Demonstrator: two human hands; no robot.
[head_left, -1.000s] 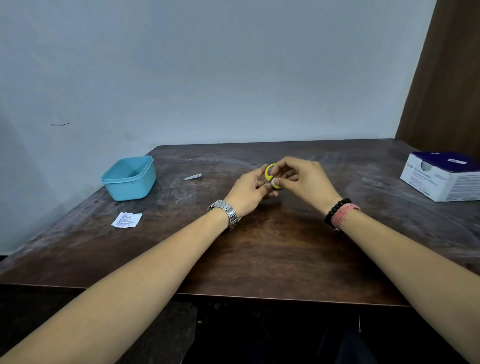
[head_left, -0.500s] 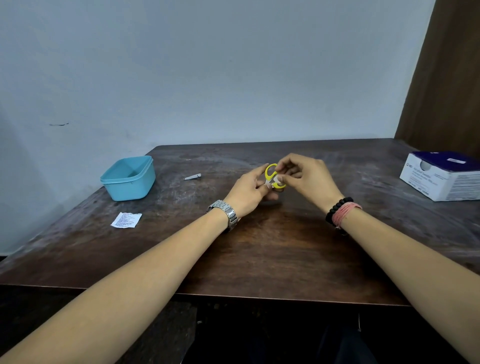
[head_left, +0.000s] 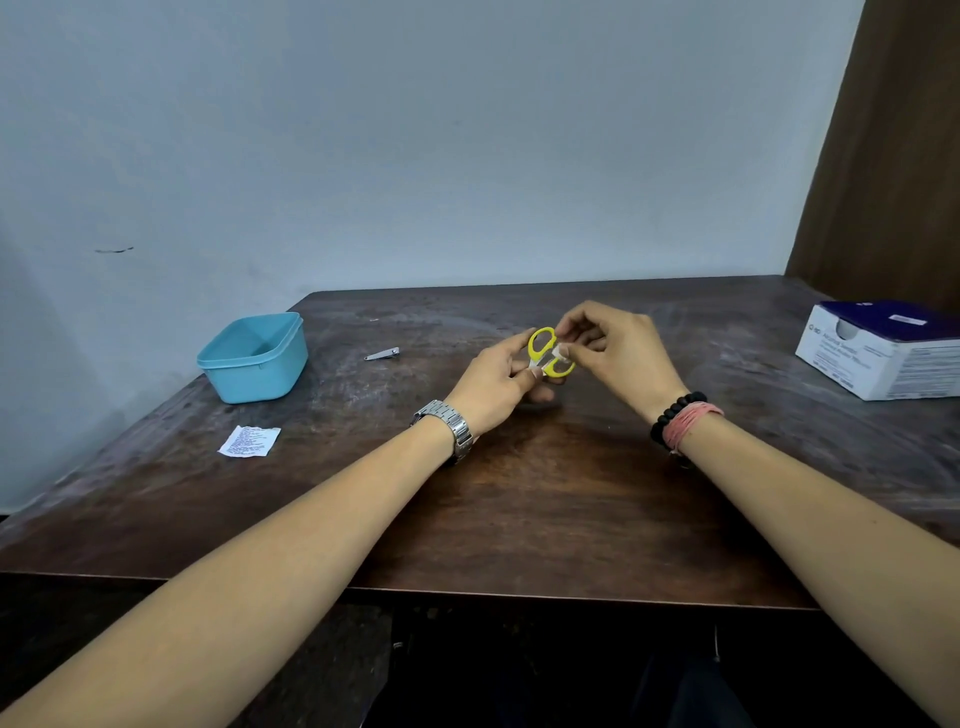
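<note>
Small scissors with yellow loop handles (head_left: 540, 347) are held just above the middle of the dark wooden table (head_left: 519, 493). My left hand (head_left: 493, 387) grips the scissors from below, and their blades are hidden in it. My right hand (head_left: 618, 353) pinches a small whitish pad (head_left: 561, 353) against the handles with thumb and fingertips. A metal watch is on the left wrist; black beads and a pink band are on the right wrist.
A light blue plastic tub (head_left: 254, 358) stands open at the table's left. A metal nail clipper (head_left: 382, 354) lies beside it, and a torn white packet (head_left: 249, 441) lies nearer the left edge. A white and blue box (head_left: 883, 351) sits at the right.
The yellow handles have come further out from between the hands, and both loops now show. The right fingers have shifted along the handles with the whitish pad. Both arms stay in place.
</note>
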